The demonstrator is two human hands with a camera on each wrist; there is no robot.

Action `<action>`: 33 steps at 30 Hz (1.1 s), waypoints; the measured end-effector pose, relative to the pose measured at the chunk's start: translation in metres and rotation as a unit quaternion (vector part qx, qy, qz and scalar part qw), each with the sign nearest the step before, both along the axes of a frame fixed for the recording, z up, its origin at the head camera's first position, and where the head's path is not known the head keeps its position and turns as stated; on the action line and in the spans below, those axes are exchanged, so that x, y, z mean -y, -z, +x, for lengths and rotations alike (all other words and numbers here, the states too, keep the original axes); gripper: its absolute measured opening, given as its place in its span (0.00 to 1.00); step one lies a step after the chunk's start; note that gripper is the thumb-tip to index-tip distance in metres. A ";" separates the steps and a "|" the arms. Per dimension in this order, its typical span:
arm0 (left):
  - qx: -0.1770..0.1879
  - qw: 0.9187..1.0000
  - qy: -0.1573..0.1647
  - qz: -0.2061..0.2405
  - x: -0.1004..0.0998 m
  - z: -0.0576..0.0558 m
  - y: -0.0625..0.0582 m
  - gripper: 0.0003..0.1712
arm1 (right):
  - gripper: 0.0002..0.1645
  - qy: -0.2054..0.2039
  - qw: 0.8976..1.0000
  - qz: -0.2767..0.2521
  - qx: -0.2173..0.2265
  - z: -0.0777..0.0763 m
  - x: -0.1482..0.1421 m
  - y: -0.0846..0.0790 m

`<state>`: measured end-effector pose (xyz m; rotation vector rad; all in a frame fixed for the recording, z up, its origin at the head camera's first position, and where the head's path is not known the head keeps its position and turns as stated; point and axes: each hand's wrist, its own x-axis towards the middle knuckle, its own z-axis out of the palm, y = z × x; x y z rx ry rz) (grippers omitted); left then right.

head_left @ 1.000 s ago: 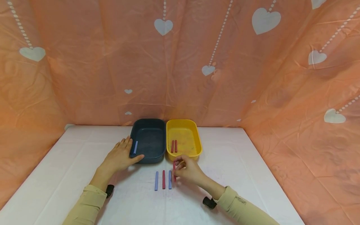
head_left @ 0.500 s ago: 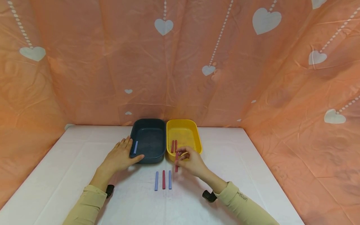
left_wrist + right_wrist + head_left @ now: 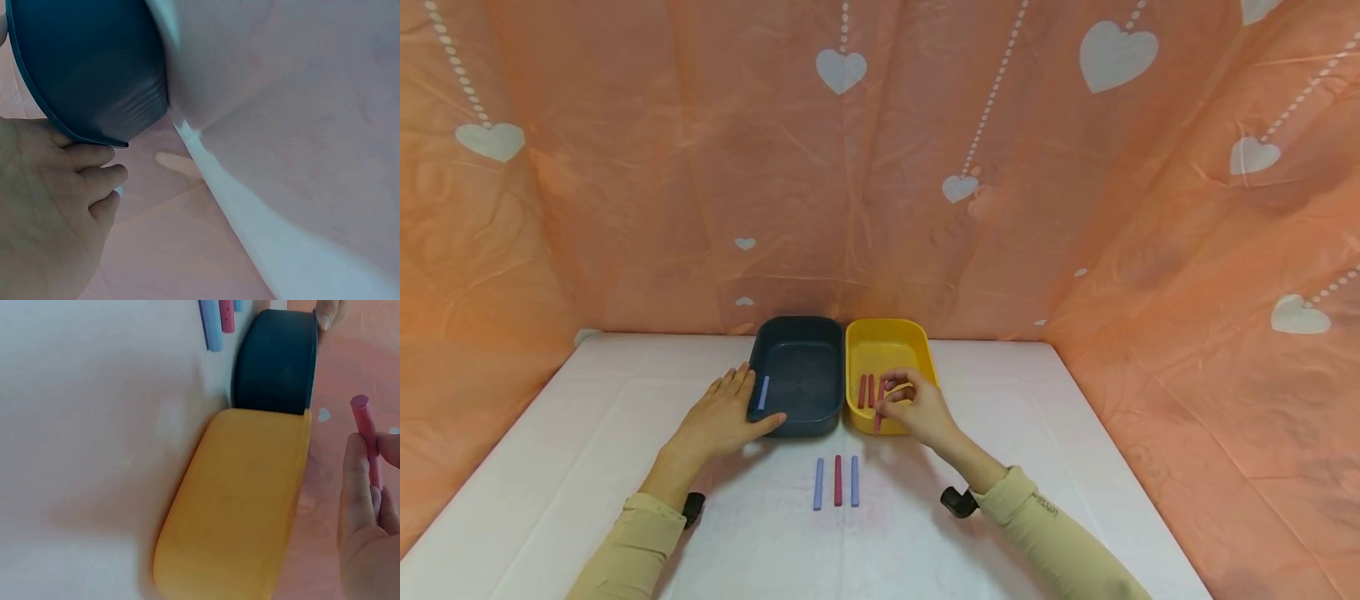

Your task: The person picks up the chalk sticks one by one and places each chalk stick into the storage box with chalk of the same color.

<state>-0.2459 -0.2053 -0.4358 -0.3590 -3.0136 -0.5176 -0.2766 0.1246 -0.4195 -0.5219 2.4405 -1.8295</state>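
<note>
Between thumb and fingertips my right hand (image 3: 925,414) pinches a red chalk stick (image 3: 365,419), held over the near part of the yellow tray (image 3: 887,354). Two red chalk sticks (image 3: 862,392) lie in that tray, just left of the held one. My left hand (image 3: 718,417) rests against the left side of the dark blue tray (image 3: 805,367), fingers extended and thumb at its near rim. Inside lies one blue chalk stick (image 3: 763,393). On the table in front are a blue chalk stick (image 3: 818,483), a red chalk stick (image 3: 838,481) and another blue chalk stick (image 3: 854,481).
The two trays stand side by side at the back of the white table (image 3: 1015,433). An orange curtain (image 3: 895,208) with white hearts rises behind and at both sides. Black wrist cameras sit below each sleeve.
My right hand has carried the red chalk stick from the table, beside the blue stick, up and away to over the yellow tray. The left hand stays in place.
</note>
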 end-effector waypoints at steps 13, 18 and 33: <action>-0.001 1.000 0.000 -0.005 0.001 -0.003 0.002 0.63 | 0.23 0.031 0.999 0.011 -0.007 -0.029 -0.002 0.001; 0.002 1.000 0.001 -0.005 0.002 -0.003 0.004 0.63 | 0.24 0.032 0.999 0.029 -0.005 -0.041 -0.002 0.004; -0.001 1.000 0.000 -0.005 0.002 -0.002 0.001 0.62 | 0.21 0.034 0.994 0.105 0.008 -0.070 0.001 0.012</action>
